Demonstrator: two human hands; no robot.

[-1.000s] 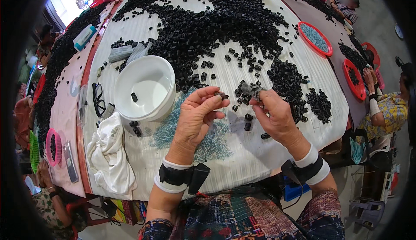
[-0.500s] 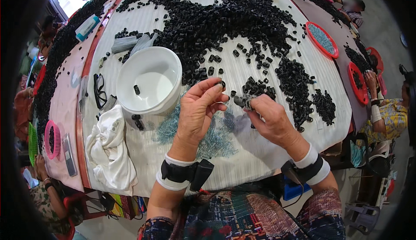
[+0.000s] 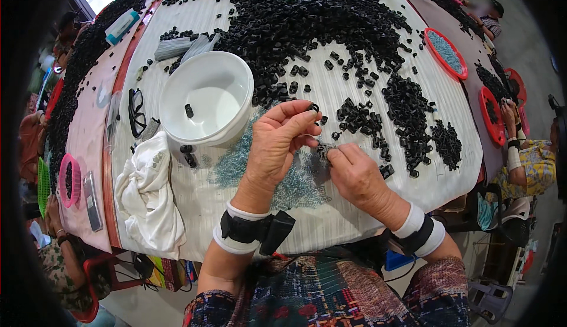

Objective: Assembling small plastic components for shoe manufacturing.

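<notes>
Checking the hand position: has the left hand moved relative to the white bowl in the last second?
Cannot tell: the left hand lies beside the white bowl as before; the camera itself shifted.

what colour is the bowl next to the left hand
White, plain, with one small black piece inside; the bowl shows clearly in the head view.
</notes>
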